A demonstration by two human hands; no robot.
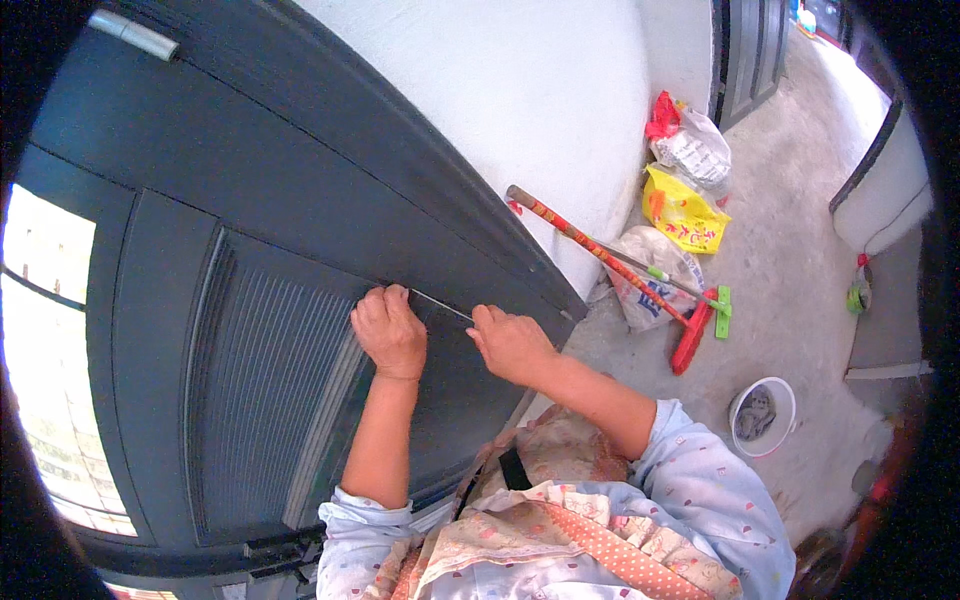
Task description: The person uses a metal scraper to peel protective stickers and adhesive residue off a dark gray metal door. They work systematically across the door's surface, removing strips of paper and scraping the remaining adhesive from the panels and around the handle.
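Observation:
A dark grey panelled door [300, 202] fills the left side of the view, with a ribbed panel [277, 375] set into it. Against its surface, just above the ribbed panel's corner, my left hand [390, 330] has its fingers bunched at the far end of a thin metal rod [442, 304]. My right hand [517, 345] grips the near end, and any handle is hidden inside the fist. The rod lies slanted along the door between both hands. What its tip touches is hidden by my left fingertips.
A metal hinge [135, 34] sits at the door's upper edge. Along the white wall [525, 90], a red brush broom [690, 341] and a green-headed tool [722, 311] lean over a white sack [645, 300]. Beyond are a yellow bag [682, 210] and a white bucket [784, 412] holding grey cloth.

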